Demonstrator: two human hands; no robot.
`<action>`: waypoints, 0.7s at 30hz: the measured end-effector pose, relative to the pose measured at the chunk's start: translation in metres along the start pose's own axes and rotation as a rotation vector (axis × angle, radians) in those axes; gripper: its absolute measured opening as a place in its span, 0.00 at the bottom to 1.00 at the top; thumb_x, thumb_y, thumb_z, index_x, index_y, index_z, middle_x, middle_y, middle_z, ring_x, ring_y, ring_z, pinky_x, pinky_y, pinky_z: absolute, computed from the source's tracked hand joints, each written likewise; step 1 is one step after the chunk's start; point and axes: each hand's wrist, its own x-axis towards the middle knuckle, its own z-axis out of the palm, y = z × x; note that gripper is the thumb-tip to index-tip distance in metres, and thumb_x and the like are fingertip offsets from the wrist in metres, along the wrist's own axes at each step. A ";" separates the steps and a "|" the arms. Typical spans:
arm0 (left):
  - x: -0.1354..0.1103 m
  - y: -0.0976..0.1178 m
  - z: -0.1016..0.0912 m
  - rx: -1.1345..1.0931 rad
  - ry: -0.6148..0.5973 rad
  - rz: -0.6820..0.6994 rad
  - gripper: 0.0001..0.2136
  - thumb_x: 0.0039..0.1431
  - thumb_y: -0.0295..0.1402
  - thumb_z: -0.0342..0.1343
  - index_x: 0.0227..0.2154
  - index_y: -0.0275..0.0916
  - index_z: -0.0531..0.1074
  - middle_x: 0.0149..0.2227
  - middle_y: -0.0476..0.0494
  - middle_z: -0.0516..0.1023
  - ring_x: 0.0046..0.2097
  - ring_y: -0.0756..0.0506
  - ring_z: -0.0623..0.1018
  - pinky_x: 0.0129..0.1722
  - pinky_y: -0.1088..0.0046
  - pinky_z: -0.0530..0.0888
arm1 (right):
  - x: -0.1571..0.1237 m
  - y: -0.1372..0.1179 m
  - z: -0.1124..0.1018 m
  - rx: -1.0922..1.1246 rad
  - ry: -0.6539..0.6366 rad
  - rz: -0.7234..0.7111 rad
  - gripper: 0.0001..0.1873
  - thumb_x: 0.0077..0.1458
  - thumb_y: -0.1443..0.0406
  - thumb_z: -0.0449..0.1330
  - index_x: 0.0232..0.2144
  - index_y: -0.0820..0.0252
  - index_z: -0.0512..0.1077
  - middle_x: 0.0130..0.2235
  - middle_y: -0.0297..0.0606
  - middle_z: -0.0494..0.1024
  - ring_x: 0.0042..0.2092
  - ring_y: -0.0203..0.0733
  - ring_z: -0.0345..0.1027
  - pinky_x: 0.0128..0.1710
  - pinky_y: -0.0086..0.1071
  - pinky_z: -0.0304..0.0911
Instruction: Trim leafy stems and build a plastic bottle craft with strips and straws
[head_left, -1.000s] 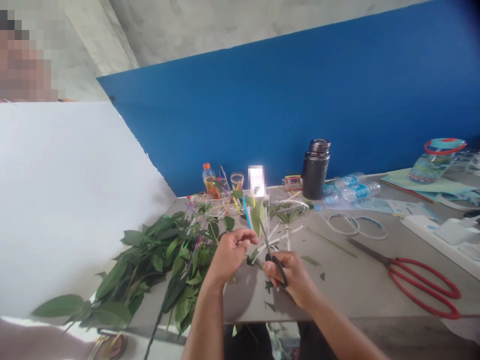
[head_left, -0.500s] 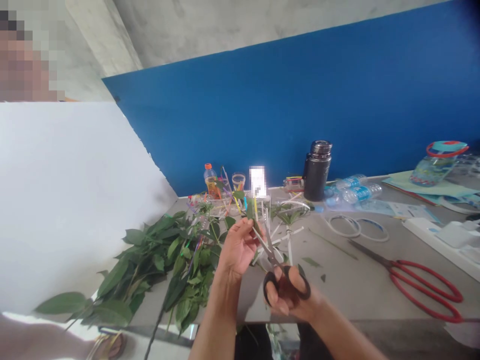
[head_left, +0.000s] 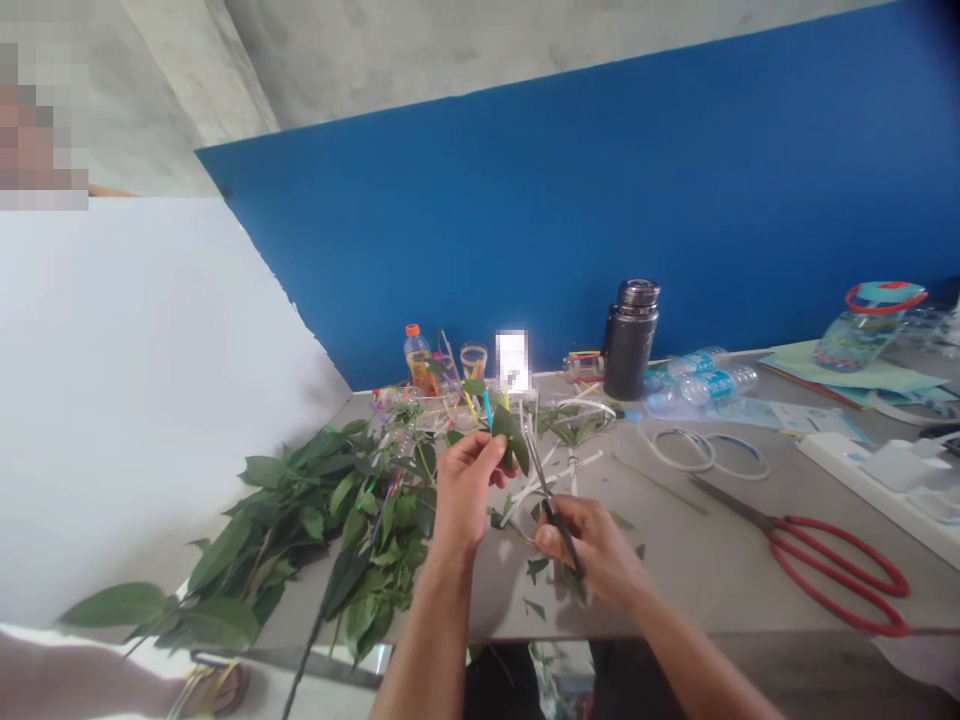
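A: What is the biggest thing before you?

B: The smooth, flat blue panel (head_left: 570, 200), behind the flask (head_left: 630, 350), which is a dark cylinder with a shiny cap. Under the flask spreads the plain grey table (head_left: 697, 575).

A: And the greenery?

B: Left of the flask and nearer you lies a heap of leafy stems (head_left: 300, 490), its broad, pointed leaves overlapping. Right of the flask, also nearer you, the shears (head_left: 776, 523) lie flat, with dark tapering blades and long red loops.

A: Your hands?

B: Both are left of the flask and closer to you. Your left hand (head_left: 466, 485) has its thumb and fingers pinched together on a leaf (head_left: 512, 435), thin, dark green and pointed. Your right hand (head_left: 596, 545) is curled around the black handles of the scissors (head_left: 559, 531).

A: Do the blades touch the leaf?

B: They are close beside it; you cannot tell about contact from this view. Smallest are the jagged green scraps (head_left: 535, 608), nearer you than the flask.
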 end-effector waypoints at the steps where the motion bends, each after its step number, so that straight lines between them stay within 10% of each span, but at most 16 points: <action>1: 0.000 0.000 0.001 0.024 0.002 0.014 0.13 0.52 0.40 0.66 0.21 0.37 0.73 0.20 0.48 0.76 0.22 0.52 0.70 0.24 0.77 0.65 | 0.001 0.000 0.000 0.000 -0.010 -0.006 0.30 0.50 0.39 0.61 0.23 0.59 0.65 0.23 0.30 0.60 0.27 0.34 0.51 0.26 0.30 0.46; 21: -0.003 -0.005 0.003 -0.043 0.030 -0.074 0.14 0.47 0.41 0.68 0.21 0.38 0.71 0.20 0.49 0.75 0.22 0.49 0.75 0.16 0.79 0.65 | 0.002 0.004 0.004 0.071 -0.038 -0.007 0.36 0.49 0.33 0.60 0.19 0.60 0.66 0.21 0.35 0.68 0.25 0.34 0.57 0.25 0.30 0.49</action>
